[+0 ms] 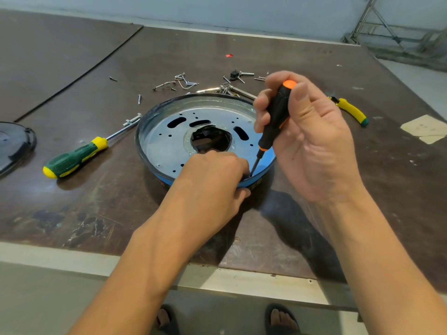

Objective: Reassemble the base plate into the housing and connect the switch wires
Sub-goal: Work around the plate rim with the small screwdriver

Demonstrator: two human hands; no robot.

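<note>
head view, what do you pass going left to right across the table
black cover → green and yellow screwdriver → housing → right hand gripping the black and orange screwdriver → yellow-handled tool → pale paper scraps

I record one head-worn view: facing forward and down, close over left hand [212, 180] and right hand [312, 136], workbench [72, 213] beyond the fingers [260, 110].
</note>
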